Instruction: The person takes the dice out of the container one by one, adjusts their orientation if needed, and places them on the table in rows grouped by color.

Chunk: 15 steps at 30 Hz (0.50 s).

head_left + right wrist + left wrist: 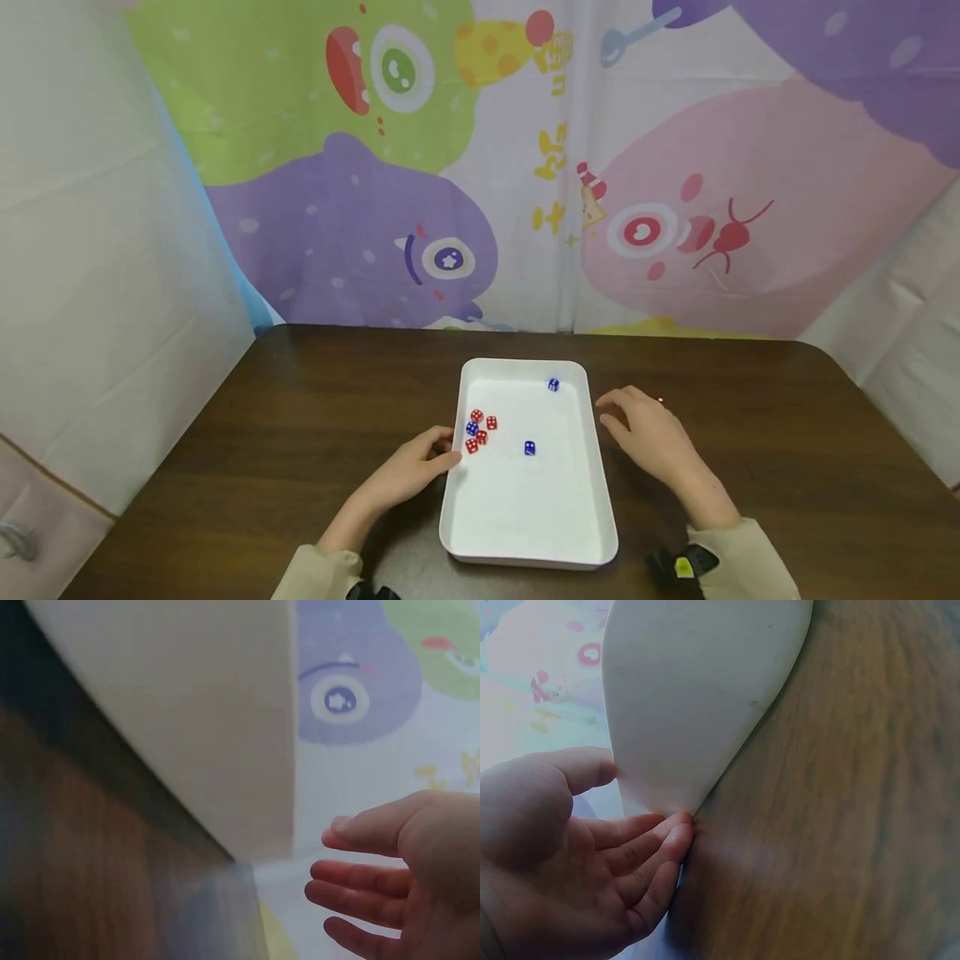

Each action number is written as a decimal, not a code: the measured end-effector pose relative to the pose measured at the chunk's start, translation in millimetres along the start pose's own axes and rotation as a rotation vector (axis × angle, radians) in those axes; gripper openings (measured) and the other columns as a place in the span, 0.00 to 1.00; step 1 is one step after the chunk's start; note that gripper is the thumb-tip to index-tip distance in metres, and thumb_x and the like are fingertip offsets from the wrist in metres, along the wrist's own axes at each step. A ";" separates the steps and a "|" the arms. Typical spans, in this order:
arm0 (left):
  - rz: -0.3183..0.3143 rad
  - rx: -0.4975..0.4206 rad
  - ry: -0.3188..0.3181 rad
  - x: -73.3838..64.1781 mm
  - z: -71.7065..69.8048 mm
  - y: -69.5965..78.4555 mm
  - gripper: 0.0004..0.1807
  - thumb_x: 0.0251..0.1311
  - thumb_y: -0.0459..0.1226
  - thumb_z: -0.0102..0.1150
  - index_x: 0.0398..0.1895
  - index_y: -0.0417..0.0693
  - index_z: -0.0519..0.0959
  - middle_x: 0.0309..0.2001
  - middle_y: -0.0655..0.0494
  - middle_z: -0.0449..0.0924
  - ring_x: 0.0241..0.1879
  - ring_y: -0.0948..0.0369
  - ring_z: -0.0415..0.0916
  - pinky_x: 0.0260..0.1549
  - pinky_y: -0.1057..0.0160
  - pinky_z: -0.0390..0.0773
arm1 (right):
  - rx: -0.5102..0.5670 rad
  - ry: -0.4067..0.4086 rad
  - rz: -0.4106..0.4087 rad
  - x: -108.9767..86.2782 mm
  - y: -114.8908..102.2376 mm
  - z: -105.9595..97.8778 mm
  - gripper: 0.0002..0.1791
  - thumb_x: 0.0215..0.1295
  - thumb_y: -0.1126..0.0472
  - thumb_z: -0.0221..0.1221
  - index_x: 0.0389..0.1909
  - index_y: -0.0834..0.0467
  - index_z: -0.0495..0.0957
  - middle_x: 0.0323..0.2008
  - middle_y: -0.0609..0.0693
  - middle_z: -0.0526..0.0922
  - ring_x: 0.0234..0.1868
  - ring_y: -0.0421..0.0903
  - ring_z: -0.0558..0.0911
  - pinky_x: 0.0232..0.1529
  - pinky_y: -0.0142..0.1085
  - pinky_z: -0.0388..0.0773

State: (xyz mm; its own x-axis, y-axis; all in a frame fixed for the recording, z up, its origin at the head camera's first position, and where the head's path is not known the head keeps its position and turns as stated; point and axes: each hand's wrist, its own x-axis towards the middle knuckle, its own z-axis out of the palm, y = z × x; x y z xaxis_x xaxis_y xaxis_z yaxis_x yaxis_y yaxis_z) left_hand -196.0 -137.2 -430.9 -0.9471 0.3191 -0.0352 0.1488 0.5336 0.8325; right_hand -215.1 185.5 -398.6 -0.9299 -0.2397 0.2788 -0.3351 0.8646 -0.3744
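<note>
A white rectangular tray (525, 517) lies on the table, holding several dice. Red dice (491, 422) cluster near its left wall around a blue die (472, 428). A second blue die (529, 448) sits near the middle, and a third blue die (553, 384) lies by the far right corner. My left hand (408, 468) grips the tray's left side, thumb at the rim and fingers against the outer wall, as the left wrist view shows. Beside the right wall my right hand (652, 433) is held apart from the tray, fingers loosely bent, holding nothing visible.
The dark wooden table (322, 392) extends around the tray. A small red object (661, 401), mostly hidden, shows just behind my right hand. A cartoon-printed curtain (517, 275) hangs at the table's far edge, with white cloth (112, 208) at the left.
</note>
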 end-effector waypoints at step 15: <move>-0.003 -0.015 -0.012 1.4 -0.5 -1.9 0.20 0.60 0.41 0.53 0.52 0.39 0.70 0.40 0.49 0.74 0.34 0.61 0.70 0.32 0.63 0.70 | 0.075 -0.155 -0.266 0.0 -38.4 20.8 0.11 0.58 0.60 0.60 0.42 0.53 0.78 0.44 0.47 0.80 0.49 0.47 0.76 0.50 0.44 0.71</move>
State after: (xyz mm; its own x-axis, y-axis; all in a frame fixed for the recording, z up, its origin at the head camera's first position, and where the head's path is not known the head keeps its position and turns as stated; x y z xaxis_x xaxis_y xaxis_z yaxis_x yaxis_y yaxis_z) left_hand -197.8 -138.1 -432.3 -0.9439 0.3272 -0.0446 0.1416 0.5232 0.8404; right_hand -205.3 143.1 -402.6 -0.8181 -0.5225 0.2402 -0.5748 0.7289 -0.3719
